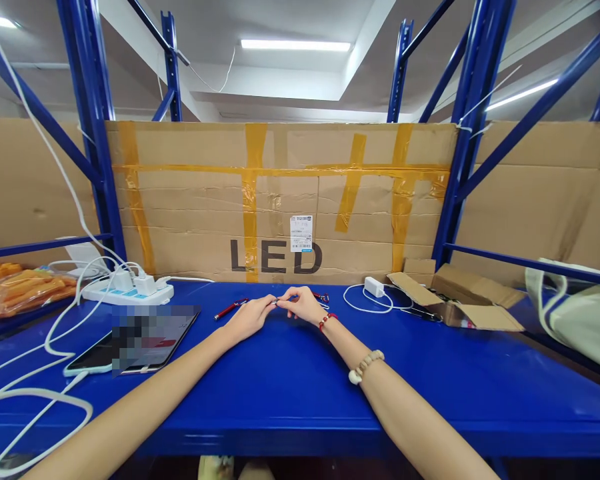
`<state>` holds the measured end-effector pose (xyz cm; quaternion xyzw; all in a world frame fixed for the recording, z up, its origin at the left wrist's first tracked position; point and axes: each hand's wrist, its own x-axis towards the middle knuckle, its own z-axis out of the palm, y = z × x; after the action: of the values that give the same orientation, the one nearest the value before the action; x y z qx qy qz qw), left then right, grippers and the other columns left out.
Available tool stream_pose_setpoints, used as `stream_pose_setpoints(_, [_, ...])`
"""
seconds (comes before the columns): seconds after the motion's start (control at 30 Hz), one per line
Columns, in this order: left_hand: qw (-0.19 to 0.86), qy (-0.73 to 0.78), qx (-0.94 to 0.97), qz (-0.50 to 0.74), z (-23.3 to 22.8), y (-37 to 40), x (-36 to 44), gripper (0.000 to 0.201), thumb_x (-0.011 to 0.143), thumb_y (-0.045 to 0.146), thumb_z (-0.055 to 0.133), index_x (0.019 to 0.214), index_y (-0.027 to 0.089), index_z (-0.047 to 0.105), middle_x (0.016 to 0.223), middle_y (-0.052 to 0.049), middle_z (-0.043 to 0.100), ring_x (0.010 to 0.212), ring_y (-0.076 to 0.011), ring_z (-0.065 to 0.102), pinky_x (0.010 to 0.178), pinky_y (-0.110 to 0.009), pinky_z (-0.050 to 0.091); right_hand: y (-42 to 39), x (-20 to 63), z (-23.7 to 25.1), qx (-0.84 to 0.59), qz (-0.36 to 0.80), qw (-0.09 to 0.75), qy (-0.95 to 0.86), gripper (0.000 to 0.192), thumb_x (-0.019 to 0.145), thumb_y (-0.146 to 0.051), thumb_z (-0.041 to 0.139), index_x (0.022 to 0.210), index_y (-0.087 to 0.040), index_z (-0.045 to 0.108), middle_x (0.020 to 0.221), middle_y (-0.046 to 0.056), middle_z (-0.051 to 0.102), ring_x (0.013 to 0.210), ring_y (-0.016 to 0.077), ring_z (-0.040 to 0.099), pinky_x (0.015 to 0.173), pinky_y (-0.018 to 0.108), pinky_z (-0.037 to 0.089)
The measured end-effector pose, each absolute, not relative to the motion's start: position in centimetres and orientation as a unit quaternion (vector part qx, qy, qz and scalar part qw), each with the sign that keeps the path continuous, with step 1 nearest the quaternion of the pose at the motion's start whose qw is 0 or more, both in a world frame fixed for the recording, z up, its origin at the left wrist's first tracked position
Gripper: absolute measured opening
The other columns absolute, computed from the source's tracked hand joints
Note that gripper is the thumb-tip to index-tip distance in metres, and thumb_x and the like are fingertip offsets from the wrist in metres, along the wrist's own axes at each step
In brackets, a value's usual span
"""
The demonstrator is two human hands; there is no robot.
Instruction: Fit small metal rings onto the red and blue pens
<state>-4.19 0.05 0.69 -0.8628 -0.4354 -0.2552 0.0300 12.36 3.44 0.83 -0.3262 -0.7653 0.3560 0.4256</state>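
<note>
Over the blue tabletop (300,380) my two hands meet fingertip to fingertip. My left hand (253,315) is closed in a pinch on a small dark piece (275,301), too tiny to name. From the other side my right hand (303,305) pinches at the same spot, its fingers curled; what lies inside them is hidden. A slim red pen-like object (230,309) lies just left of my left hand. Behind my right hand, partly covered, are small red items (321,297) that I cannot make out.
On the left lie a phone (93,353), a tablet (173,337), a white power strip (127,291) and looped white cables. A white charger (374,287) and an open cardboard box (460,300) stand at the right. Taped cardboard (200,220) closes off the back between blue posts.
</note>
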Motion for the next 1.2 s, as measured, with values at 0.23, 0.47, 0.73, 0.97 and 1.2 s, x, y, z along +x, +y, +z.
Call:
stream_pose_setpoints(0.23, [0.032, -0.447, -0.872, -0.199, 0.82, -0.04, -4.04, 0.024, 0.089, 0.030, 0.025, 0.091, 0.020, 0.047, 0.085, -0.002, 0.059, 0.075, -0.0155, 0.056, 0.066, -0.023, 0.040, 3.76, 12.92, 0.50, -0.360, 0.350, 0.389, -0.772, 0.031, 0.056, -0.041, 0.066, 0.063, -0.012, 0.058, 0.048, -0.002, 0.052, 0.034, 0.0042, 0.043, 0.031, 0.014, 0.031])
stream_pose_setpoints(0.47, [0.042, -0.441, -0.875, -0.195, 0.79, 0.03, -3.96, 0.025, 0.089, 0.030, 0.026, 0.095, 0.021, 0.049, 0.091, -0.002, 0.059, 0.082, -0.0155, 0.055, 0.070, -0.023, 0.040, 3.39, 13.22, 0.77, -0.380, 0.349, 0.369, -0.773, 0.026, 0.062, -0.038, 0.062, 0.058, -0.013, 0.056, 0.035, -0.006, 0.042, 0.030, 0.0028, 0.036, 0.032, 0.014, 0.027])
stream_pose_setpoints(0.73, [0.051, -0.444, -0.873, -0.197, 1.06, -0.06, -3.81, 0.024, 0.089, 0.030, 0.027, 0.099, 0.022, 0.048, 0.088, -0.001, 0.059, 0.079, -0.0143, 0.056, 0.067, -0.021, 0.039, 3.04, 13.21, 0.88, -0.397, 0.392, 0.359, -0.748, 0.028, 0.062, -0.041, 0.062, 0.058, -0.014, 0.055, 0.035, -0.007, 0.040, 0.030, 0.0027, 0.033, 0.030, 0.014, 0.023])
stream_pose_setpoints(0.97, [0.052, -0.452, -0.869, -0.196, 0.98, -0.12, -3.79, 0.025, 0.089, 0.030, 0.027, 0.104, 0.024, 0.046, 0.093, 0.000, 0.059, 0.081, -0.0150, 0.056, 0.068, -0.022, 0.040, 3.29, 13.25, 0.60, -0.404, 0.417, 0.350, -0.735, 0.029, 0.062, -0.042, 0.061, 0.062, -0.014, 0.056, 0.034, -0.008, 0.039, 0.030, 0.0025, 0.031, 0.030, 0.014, 0.022])
stream_pose_setpoints(1.2, [0.060, -0.435, -0.875, -0.202, 1.00, -0.36, -3.82, 0.024, 0.089, 0.027, 0.027, 0.109, 0.026, 0.041, 0.105, 0.001, 0.056, 0.092, -0.0158, 0.054, 0.068, -0.022, 0.041, 2.91, 12.97, 0.80, -0.409, 0.429, 0.344, -0.728, 0.030, 0.059, -0.041, 0.064, 0.058, -0.014, 0.051, 0.035, -0.008, 0.041, 0.030, 0.0020, 0.032, 0.030, 0.013, 0.022])
